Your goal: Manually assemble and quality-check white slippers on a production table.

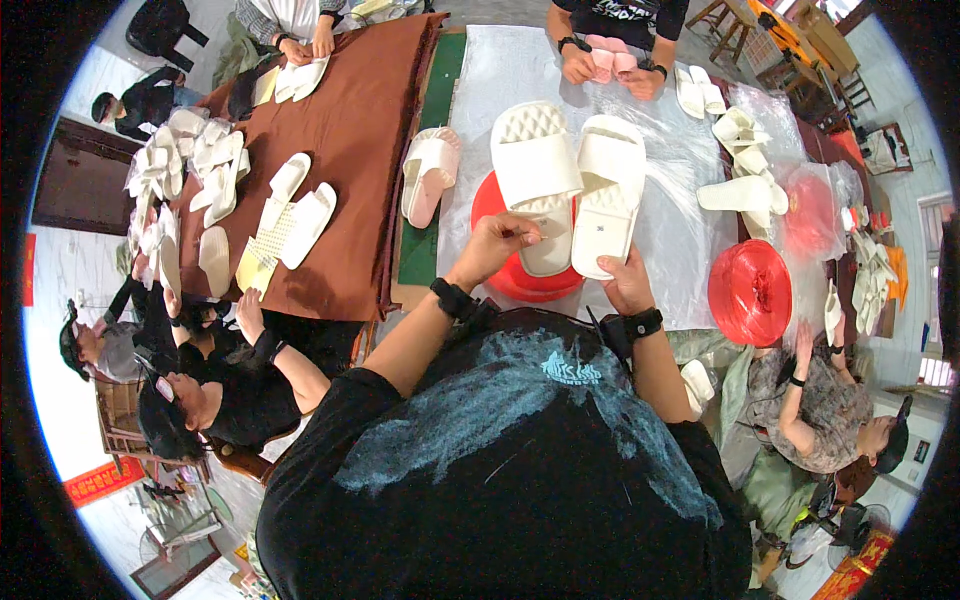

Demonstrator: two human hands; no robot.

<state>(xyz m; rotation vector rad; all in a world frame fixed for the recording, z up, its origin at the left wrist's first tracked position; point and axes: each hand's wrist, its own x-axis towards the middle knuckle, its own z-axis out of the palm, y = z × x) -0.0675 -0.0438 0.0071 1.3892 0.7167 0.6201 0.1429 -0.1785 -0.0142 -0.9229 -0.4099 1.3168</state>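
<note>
Beyond the right hand [628, 284] clamping it extends a cream slipper [609, 165], the left hand [500, 243] pinched beside another.

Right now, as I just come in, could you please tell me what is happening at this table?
A person holds up a pair of cream-white slippers with quilted footbeds over the plastic-covered table. The right hand grips the right slipper at its heel; the left hand has its fingers curled at the left one, but anything small between them is unclear. Across the table, another person's hands hold pink slippers.
</note>
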